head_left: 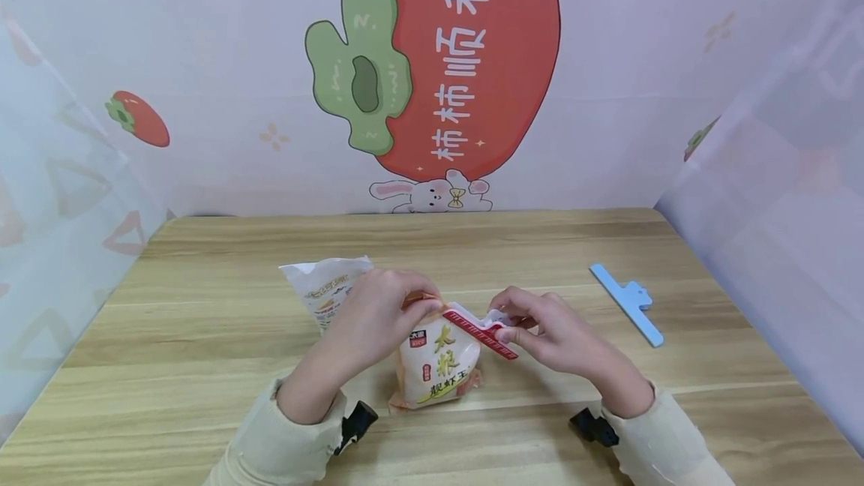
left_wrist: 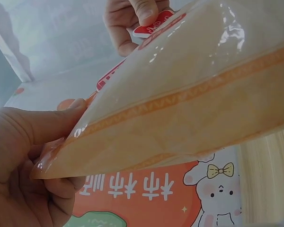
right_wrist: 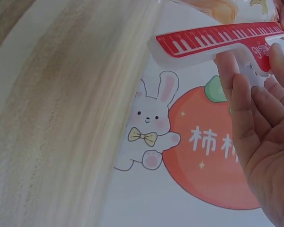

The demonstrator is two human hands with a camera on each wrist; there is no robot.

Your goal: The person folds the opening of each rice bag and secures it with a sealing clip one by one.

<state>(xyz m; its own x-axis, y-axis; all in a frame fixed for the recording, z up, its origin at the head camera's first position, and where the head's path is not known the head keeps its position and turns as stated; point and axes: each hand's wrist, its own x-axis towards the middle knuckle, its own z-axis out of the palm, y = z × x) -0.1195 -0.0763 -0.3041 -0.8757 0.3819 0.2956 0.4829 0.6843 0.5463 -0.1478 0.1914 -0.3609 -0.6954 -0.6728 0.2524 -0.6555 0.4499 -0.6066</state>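
A small bag of rice [head_left: 439,370] with orange edges and Chinese lettering is in front of the person, tilted a little. The left hand [head_left: 367,321] pinches its top corner between thumb and fingers; in the left wrist view the folded orange film [left_wrist: 52,158] shows in that grip. At the bag's upper right, the right hand [head_left: 560,332] grips a red and white bag clip [head_left: 466,321] by its handle. The clip's long bar [right_wrist: 203,40] slants along the bag's top edge. In the head view, the fingers partly cover the clip's handle.
A white printed packet [head_left: 320,283] stands behind the left hand, partly hidden by it. A light blue bag clip [head_left: 628,304] lies at the right of the wooden table [head_left: 202,336]. Printed cloth walls [head_left: 236,81] enclose the back and sides.
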